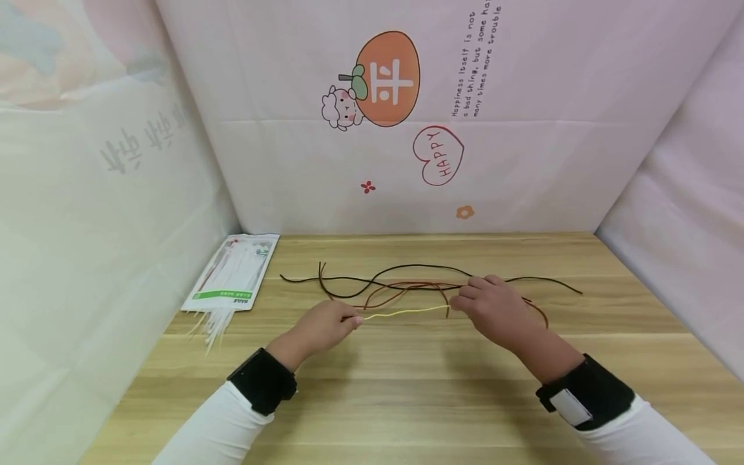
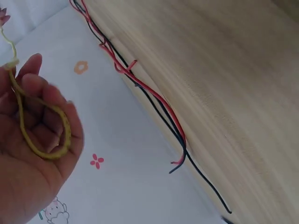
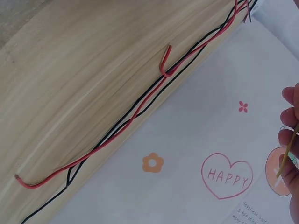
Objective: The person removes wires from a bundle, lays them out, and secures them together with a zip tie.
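A yellow wire [image 1: 407,312] stretches between the two hands, above the front of a group of wires. My left hand [image 1: 325,326] pinches one end of it; in the left wrist view a loop of the yellow wire [image 2: 69,135] lies across the curled fingers and palm. With fingertips and thumb, my right hand [image 1: 494,310] pinches the other end, and a short yellow tip shows between the fingers in the right wrist view. Behind the hands, red wires [image 3: 93,150] and black wires [image 1: 418,265] lie loosely crossed on the wooden table [image 1: 395,400].
At the back left lies a white packet [image 1: 232,265] with a green stripe, with several thin white strips [image 1: 215,323] like cable ties sticking out of its front end. Printed white cloth [image 1: 279,168] stands as walls behind and on both sides of the table.
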### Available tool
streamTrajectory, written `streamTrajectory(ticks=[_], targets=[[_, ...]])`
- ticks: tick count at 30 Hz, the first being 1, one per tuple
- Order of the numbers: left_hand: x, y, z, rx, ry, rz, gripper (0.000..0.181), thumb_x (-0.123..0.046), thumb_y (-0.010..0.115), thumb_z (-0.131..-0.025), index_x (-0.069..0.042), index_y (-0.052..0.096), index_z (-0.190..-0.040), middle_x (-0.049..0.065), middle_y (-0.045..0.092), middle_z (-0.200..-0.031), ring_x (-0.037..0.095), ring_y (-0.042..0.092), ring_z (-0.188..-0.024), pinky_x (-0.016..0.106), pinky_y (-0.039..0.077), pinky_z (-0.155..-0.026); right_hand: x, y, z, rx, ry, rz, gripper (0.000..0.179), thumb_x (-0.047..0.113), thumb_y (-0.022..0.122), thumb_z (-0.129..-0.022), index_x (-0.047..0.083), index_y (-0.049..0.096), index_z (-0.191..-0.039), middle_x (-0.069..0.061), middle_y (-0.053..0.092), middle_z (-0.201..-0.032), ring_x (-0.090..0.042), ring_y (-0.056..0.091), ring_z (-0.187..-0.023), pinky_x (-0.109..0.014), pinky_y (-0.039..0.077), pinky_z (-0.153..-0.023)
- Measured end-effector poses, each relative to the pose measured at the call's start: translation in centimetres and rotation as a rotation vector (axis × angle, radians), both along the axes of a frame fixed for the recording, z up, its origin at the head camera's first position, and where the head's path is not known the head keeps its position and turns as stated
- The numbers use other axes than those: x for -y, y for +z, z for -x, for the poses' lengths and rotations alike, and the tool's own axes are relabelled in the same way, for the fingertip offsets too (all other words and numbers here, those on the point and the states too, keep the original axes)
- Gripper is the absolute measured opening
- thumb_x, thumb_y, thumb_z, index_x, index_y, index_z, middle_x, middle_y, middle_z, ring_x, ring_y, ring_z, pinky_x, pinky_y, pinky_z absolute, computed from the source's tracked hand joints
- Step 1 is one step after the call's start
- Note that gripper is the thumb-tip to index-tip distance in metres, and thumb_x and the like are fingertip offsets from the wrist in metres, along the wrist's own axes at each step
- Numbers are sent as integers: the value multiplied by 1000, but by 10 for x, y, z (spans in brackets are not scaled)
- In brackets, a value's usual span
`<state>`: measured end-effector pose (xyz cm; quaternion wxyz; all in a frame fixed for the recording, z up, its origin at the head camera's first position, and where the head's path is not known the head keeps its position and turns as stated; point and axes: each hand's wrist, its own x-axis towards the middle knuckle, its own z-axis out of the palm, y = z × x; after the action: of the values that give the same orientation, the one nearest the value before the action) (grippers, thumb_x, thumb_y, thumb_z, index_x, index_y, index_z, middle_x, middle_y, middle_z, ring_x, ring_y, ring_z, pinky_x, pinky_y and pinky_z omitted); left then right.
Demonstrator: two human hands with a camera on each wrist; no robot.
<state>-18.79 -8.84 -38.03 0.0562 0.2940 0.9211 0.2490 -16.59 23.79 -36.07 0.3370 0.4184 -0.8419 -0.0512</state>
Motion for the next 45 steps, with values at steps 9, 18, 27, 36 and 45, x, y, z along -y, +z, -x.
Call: streamTrajectory(ticks=[9,18,27,36,45], targets=[[11,2,0,94,-55,-149,31,-29,52,-101,-7,68,-115,2,65,-97,14,58,-87,34,49,-78,-15,-5,3,-14,-32,60,6,12,67,-84,7,71,-84,-2,67,-82,-22,58,-76,-36,44,-62],[-1,7,-6,-23,3,-399,19,-20,66,-92,-8,74,-104,3,69,-95,16,61,-77,26,50,-66,-24,-16,1,171,-99,131,16,4,77,-74,10,73,-88,-1,68,-82,-19,61,-74,-36,50,-65],[-13,19,-1,-331,-57,-162,13,-15,65,-92,-5,73,-98,3,68,-91,17,61,-86,32,51,-75,-18,-11,1,218,-67,109,16,8,77,-78,11,72,-93,2,60,-77,-16,59,-71,-36,48,-64],[-11,21,1,-233,-66,-68,13,-13,65,-93,-6,68,-82,-3,53,-67,10,44,-62,24,40,-59,-16,0,0,178,-110,88,20,-5,74,-77,9,71,-91,-5,66,-86,-23,64,-79,-38,51,-66],[-3,12,-1,0,-10,-478,13,-11,65,-92,-7,75,-100,8,68,-116,20,63,-101,31,52,-76,-36,-14,2,193,-107,158,24,-10,72,-74,11,72,-86,0,60,-74,-17,56,-61,-31,46,-52]])
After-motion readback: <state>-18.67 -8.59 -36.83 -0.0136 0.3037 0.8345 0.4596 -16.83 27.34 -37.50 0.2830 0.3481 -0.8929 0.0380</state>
